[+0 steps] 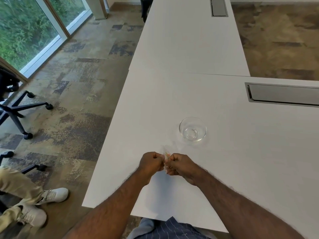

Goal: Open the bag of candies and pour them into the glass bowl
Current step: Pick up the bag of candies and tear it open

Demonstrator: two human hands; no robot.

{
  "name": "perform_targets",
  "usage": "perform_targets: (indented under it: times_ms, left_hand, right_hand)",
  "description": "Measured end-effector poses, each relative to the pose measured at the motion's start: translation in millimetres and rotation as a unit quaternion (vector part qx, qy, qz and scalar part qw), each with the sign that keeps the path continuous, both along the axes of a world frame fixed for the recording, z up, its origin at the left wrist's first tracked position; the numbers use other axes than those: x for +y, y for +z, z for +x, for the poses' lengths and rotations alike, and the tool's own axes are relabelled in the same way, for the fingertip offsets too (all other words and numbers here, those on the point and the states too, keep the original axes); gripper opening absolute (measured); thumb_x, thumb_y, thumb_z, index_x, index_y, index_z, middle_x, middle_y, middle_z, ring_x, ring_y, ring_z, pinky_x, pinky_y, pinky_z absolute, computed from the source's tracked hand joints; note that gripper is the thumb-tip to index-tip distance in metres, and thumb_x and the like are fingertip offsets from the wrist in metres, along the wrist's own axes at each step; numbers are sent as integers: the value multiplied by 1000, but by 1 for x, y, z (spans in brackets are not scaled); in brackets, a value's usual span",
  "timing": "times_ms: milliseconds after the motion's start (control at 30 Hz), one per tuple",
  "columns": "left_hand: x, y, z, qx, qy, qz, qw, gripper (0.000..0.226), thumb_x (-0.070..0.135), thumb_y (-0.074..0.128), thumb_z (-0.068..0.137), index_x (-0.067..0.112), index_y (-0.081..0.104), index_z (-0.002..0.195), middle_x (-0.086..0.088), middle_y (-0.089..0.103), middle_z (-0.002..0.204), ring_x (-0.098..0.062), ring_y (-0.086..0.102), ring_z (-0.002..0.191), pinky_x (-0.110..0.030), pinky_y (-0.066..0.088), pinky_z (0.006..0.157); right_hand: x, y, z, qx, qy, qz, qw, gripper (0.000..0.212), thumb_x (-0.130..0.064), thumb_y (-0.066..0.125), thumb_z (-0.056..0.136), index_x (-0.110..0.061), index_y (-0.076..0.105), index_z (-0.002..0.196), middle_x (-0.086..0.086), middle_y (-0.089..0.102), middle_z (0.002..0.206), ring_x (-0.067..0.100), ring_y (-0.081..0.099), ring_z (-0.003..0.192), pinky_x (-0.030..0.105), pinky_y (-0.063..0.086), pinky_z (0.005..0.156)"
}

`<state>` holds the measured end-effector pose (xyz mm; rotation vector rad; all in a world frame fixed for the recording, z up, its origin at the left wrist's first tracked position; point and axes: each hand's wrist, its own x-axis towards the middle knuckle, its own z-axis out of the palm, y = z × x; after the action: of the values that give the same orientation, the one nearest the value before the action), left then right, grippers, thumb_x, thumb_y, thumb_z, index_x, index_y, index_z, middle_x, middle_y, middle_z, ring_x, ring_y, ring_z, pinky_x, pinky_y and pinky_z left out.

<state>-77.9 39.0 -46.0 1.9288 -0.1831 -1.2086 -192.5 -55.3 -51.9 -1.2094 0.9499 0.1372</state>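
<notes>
A small clear bag of candies [166, 156] is pinched between both fists just above the white table [172, 104]. My left hand [151, 163] grips its left side and my right hand [181, 165] grips its right side, knuckles almost touching. Most of the bag is hidden by the fingers; only a crinkled strip with pale coloured candies shows, and I cannot tell whether it is open. The glass bowl [181, 131] stands empty on the table, a short way beyond and to the right of my hands.
A metal cable hatch [283, 94] is set into the table at the far right, another hatch [218, 6] far back. The table's left edge runs beside carpet. An office chair base [19, 109] and another person's legs and white shoes [53, 195] are at left.
</notes>
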Motion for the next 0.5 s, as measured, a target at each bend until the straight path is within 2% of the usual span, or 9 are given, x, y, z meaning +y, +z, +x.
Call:
perform_targets:
  times_ms: [67,133,200,267,300,400,433,500]
  left_hand:
    - [-2,2,1,-118,-60,38,990,15,10,57,87,3,70,83,-14,74,90,-24,68,78,-38,60,77]
    - [-5,6,1,-259,-149,80,951,19,16,54,89,5,70,89,-9,74,92,-23,68,84,-33,56,75]
    - [-8,13,1,-353,-201,112,907,21,19,51,92,7,68,93,-8,73,96,-25,68,88,-32,53,74]
    - [-11,20,3,-390,-216,137,884,22,21,49,92,7,67,95,-11,72,97,-28,68,90,-32,51,71]
    - [-13,22,4,-397,-219,149,879,22,20,49,92,7,67,95,-12,72,97,-29,68,89,-32,50,68]
    - [-20,30,4,-415,-211,164,870,20,19,52,91,6,67,92,-12,72,94,-28,68,86,-29,45,61]
    - [-23,33,3,-421,-204,161,869,19,19,53,90,6,67,91,-12,72,93,-27,68,85,-29,45,60]
    - [-27,38,1,-430,-196,146,869,19,21,53,89,7,66,89,-11,72,91,-28,68,83,-31,48,61]
  right_hand:
    - [1,3,3,26,-13,-36,999,12,-6,58,86,-7,61,74,15,67,78,23,65,67,35,61,72]
    - [-1,1,6,62,-36,-95,993,17,-7,54,84,-7,53,67,17,68,77,29,70,63,45,63,71]
    - [-3,4,9,81,-50,-168,981,20,-18,56,79,-11,47,62,24,69,76,37,72,65,50,62,66]
    - [-6,6,10,99,-45,-245,963,25,-31,55,71,-14,43,58,24,68,71,39,70,67,50,61,63]
    - [-7,8,10,115,-35,-279,953,28,-34,55,71,-14,42,56,19,66,66,34,68,64,44,59,60]
    - [-8,12,9,168,-13,-381,909,36,-34,57,80,-16,37,55,-2,47,55,20,49,57,26,34,48]
    - [-8,14,8,178,-17,-398,900,38,-34,57,81,-17,35,55,-4,43,54,18,45,56,25,29,48]
    - [-10,10,10,179,-23,-398,899,38,-33,56,82,-17,36,55,-4,43,54,16,42,53,25,30,49]
